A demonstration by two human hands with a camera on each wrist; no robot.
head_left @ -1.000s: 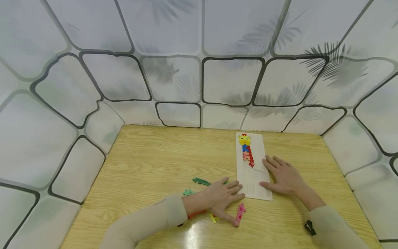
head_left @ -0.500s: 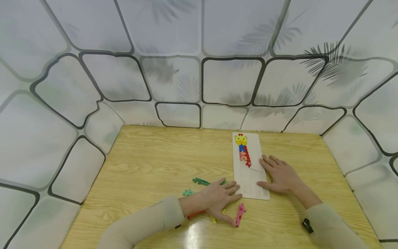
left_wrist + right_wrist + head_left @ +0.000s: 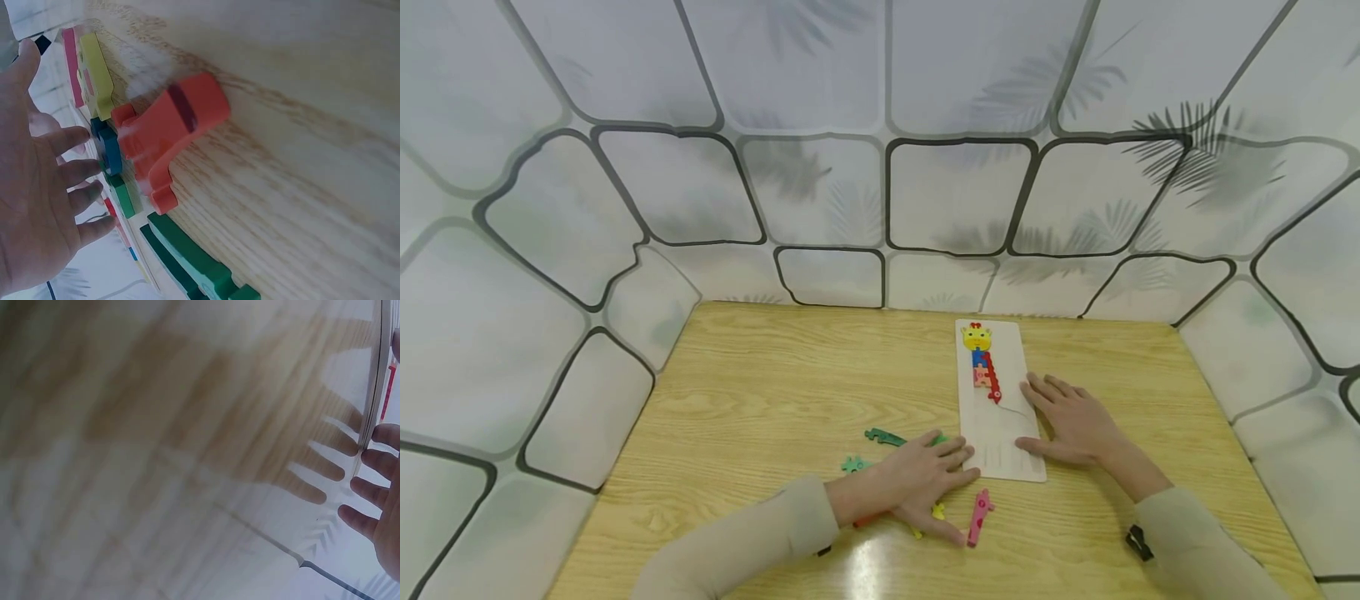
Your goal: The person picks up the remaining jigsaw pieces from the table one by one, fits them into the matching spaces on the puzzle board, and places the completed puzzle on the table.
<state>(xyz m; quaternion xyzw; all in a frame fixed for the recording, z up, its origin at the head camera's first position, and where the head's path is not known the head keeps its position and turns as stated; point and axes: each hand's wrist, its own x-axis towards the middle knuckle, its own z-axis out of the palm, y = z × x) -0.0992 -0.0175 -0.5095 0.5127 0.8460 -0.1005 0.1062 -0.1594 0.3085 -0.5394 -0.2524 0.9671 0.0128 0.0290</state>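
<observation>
A white puzzle board [image 3: 1000,446] lies lengthwise on the table between the two hands. At its far end sit a yellow giraffe head [image 3: 977,338], a blue piece [image 3: 980,358], a salmon piece [image 3: 982,378] and a long red piece [image 3: 992,379]. Spread fingers of my left hand [image 3: 925,477] reach the board's near left edge, over loose puzzle pieces. My right hand [image 3: 1070,423] rests at the right edge, its fingertips on the border; the right wrist view shows them along the board's side. Beneath the left hand, the left wrist view shows an orange-red piece [image 3: 178,125].
Loose pieces lie around the left hand: a pink one [image 3: 980,518], a dark green one [image 3: 885,437], a teal one [image 3: 854,464] and a yellow one [image 3: 97,75]. A patterned backdrop [image 3: 820,192] encloses the wooden table [image 3: 760,375] at the back and sides.
The board has slid a short way left, with its fitted pieces. Both hands have shifted slightly left too; the pink piece stays put, and the left thumb has drawn away from it.
</observation>
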